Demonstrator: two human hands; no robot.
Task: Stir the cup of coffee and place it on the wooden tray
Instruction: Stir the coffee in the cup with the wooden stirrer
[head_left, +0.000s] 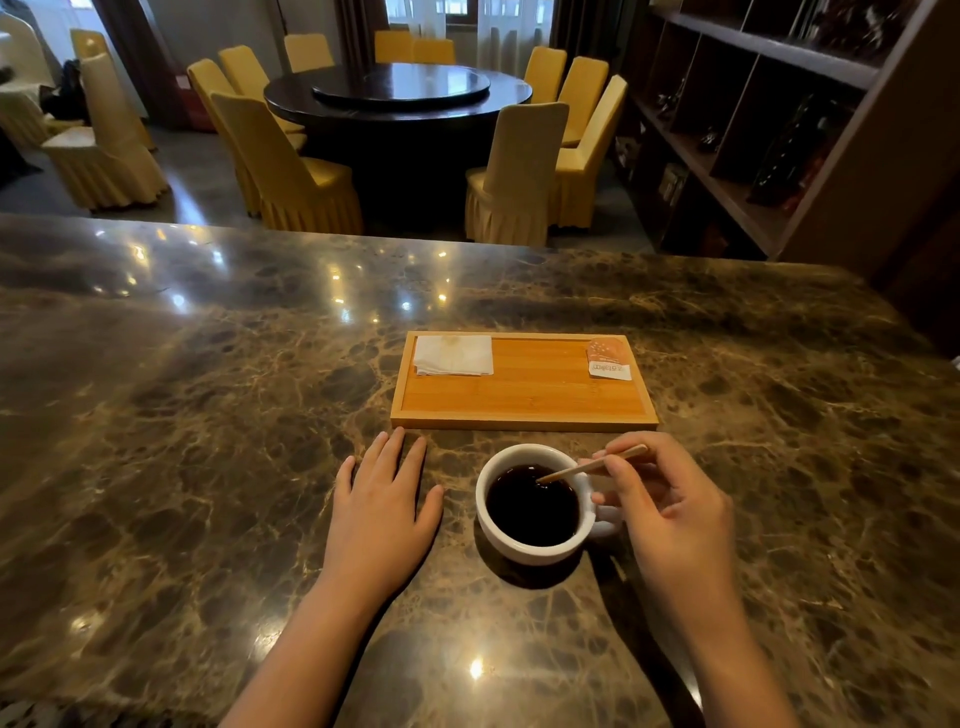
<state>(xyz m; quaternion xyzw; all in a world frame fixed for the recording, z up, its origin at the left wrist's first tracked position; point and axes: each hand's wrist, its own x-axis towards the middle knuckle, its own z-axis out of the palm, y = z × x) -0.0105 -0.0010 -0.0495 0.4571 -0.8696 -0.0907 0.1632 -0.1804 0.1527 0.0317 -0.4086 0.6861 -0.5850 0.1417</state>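
Note:
A white cup (524, 548) full of dark coffee stands on the marble counter, just in front of the wooden tray (524, 400). My right hand (670, 509) is to the right of the cup, over its handle, and pinches a thin wooden stir stick (592, 464) whose tip dips into the coffee. My left hand (382, 499) lies flat on the counter to the left of the cup, fingers spread and holding nothing.
On the tray lie a folded white napkin (453, 354) at the back left and an orange sugar packet (609, 357) at the back right. The counter's far edge drops off behind the tray. A dark shelf unit (779, 119) stands at the right.

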